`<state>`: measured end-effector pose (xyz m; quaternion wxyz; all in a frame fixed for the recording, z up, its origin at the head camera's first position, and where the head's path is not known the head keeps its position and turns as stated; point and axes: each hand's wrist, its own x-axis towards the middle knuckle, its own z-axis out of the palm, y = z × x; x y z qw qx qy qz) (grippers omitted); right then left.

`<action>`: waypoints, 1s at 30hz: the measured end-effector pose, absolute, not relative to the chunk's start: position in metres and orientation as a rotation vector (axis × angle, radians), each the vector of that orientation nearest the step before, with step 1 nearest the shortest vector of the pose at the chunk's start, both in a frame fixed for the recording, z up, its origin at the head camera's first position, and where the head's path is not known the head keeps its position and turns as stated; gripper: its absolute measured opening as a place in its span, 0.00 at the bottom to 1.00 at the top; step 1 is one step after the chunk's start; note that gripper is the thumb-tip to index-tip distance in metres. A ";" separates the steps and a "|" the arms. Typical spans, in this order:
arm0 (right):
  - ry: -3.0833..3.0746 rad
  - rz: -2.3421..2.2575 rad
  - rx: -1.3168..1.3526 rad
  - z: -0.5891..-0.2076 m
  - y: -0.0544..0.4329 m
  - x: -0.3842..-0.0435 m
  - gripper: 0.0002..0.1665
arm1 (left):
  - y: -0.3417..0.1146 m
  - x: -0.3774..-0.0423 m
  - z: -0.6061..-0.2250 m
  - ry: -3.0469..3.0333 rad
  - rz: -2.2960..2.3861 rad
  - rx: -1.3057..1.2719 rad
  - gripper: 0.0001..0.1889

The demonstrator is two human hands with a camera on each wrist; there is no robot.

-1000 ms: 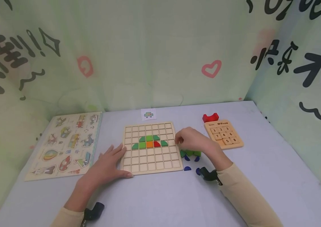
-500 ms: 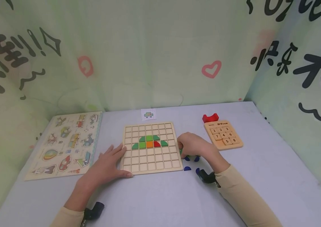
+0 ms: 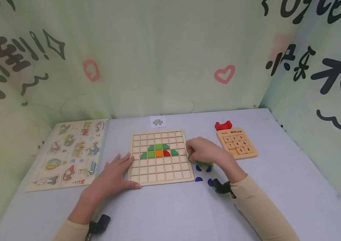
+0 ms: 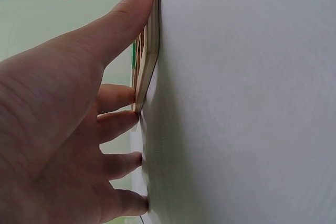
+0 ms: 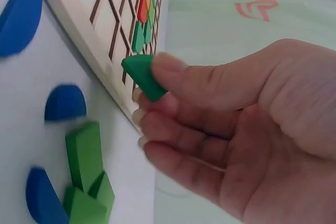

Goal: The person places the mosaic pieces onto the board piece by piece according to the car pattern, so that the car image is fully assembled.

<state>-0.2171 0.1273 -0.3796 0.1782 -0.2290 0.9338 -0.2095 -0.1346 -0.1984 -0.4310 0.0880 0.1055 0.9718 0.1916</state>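
Observation:
My left hand (image 3: 114,175) rests with spread fingers at the left side of a wooden grid board (image 3: 160,178), its thumb along the front edge. In the left wrist view the fingertips touch down beside the board's corner. My right hand (image 3: 203,149), just off the board's right edge, pinches a dark green quarter-circle block (image 5: 142,74) between thumb and index finger. Its other fingers curl loosely below. On the board sit green blocks (image 3: 151,154), an orange square (image 3: 159,153) and a red quarter-circle (image 3: 166,153), forming a small dome shape.
Near the right hand lie light green blocks (image 5: 84,153) and blue half-round blocks (image 3: 198,179). A pattern card (image 3: 157,121) lies behind the board. Red pieces (image 3: 223,126) and a wooden number puzzle (image 3: 238,143) stand right; a picture puzzle board (image 3: 68,155) lies left.
My right hand dipped to the loose blocks beside the board, then lifted slightly up and left with a dark green quarter-circle block in its fingertips. My left hand stayed in place.

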 end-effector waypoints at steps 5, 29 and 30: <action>2.635 -0.700 -0.765 -0.386 0.102 -0.214 0.06 | -0.199 -0.133 -0.427 2.885 0.575 0.328 0.58; 2.589 -0.907 -0.955 -0.407 0.002 -0.210 0.07 | -0.201 -0.135 -0.433 2.886 0.613 0.354 0.57; 2.595 -0.899 -0.959 -0.407 0.000 -0.210 0.08 | -0.201 -0.135 -0.432 2.884 0.611 0.350 0.57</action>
